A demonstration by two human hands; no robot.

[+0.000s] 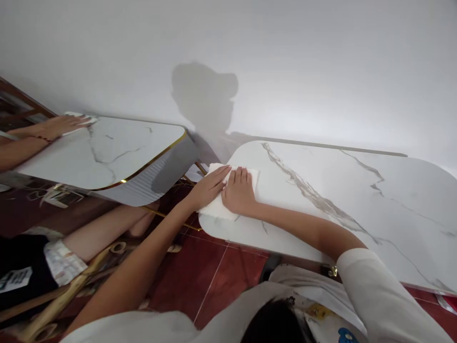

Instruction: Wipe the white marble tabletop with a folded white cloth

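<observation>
Both my hands press flat on a white cloth (217, 202) lying at the left end of a white marble-patterned table (339, 200). My left hand (209, 188) rests on the cloth's left part, fingers stretched out and pointing to the far edge. My right hand (240, 190) lies beside it on the cloth, fingers together and flat. The cloth's middle is hidden under my hands.
A second marble-patterned table (107, 155) with a gold rim stands to the left. Another person's hand (59, 126) presses a white cloth on its far corner, and that person's bare leg (107, 228) shows below. Red floor tiles (214, 271) lie between the tables. A white wall rises behind.
</observation>
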